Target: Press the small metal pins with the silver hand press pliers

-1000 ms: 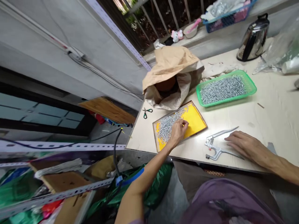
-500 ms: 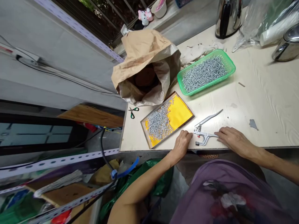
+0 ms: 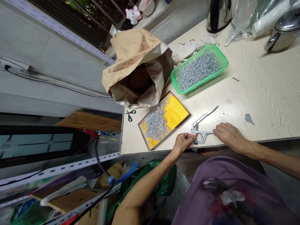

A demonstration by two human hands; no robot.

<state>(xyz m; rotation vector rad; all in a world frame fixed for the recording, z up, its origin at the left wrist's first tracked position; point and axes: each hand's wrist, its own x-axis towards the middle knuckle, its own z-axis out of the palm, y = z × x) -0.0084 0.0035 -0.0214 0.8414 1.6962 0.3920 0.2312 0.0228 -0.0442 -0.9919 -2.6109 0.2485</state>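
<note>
Silver snap-fastener pliers (image 3: pixel 203 133) lie near the table's front edge, with a spring, a red part in the jaw and the upper handle lifted away. My right hand (image 3: pixel 231 135) is closed on the end of the lower handle. At the jaw, the thumb and forefinger of my left hand (image 3: pixel 184 142) are pinched together beside the red part; whatever is between them is too small to make out. Left of that hand stands a shallow box (image 3: pixel 172 135) with a yellow lining (image 3: pixel 177 111), partly covered by many small silver metal pieces (image 3: pixel 156 122).
A green basket (image 3: pixel 199 86) of similar metal pieces stands farther back. An open brown paper bag (image 3: pixel 138 47) sits behind the box, with green-handled scissors (image 3: pixel 130 115) to its lower left. Kettle (image 3: pixel 217 15), metal pot (image 3: pixel 282 32) and plastic bags (image 3: pixel 241 25) occupy the back right.
My left hand has moved to the pliers' jaw, its fingertips now at the red part. The right hand keeps hold of the handle. The whole view has shifted slightly.
</note>
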